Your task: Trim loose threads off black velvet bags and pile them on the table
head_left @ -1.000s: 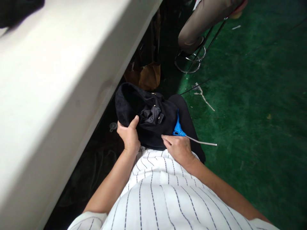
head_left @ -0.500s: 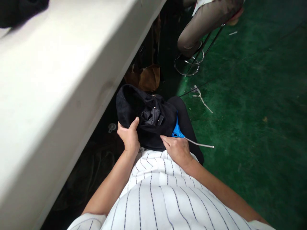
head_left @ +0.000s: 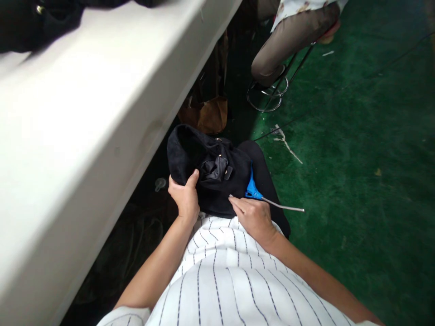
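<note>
A black fabric bag [head_left: 190, 151] with small gold fittings lies on my lap, just below the edge of a white table [head_left: 84, 117]. My left hand [head_left: 184, 197] grips the bag's near left side, thumb up on the cloth. My right hand [head_left: 252, 215] rests at the bag's near right edge, fingers closed around a blue-handled tool [head_left: 252, 188]. The tool's thin grey metal tube [head_left: 285, 207] sticks out to the right over the green floor.
Another person's leg in tan trousers [head_left: 288, 38] rests on a metal stool ring [head_left: 267, 93] ahead. A brown bag [head_left: 209, 115] sits under the table. Dark cloth [head_left: 37, 18] lies on the tabletop at far left. Green floor [head_left: 356, 158] spreads right, with scraps [head_left: 285, 142].
The view has shifted slightly; my hands and the bag sit a little lower in the picture. Both hands keep the same grip on the bag and the blue tool.
</note>
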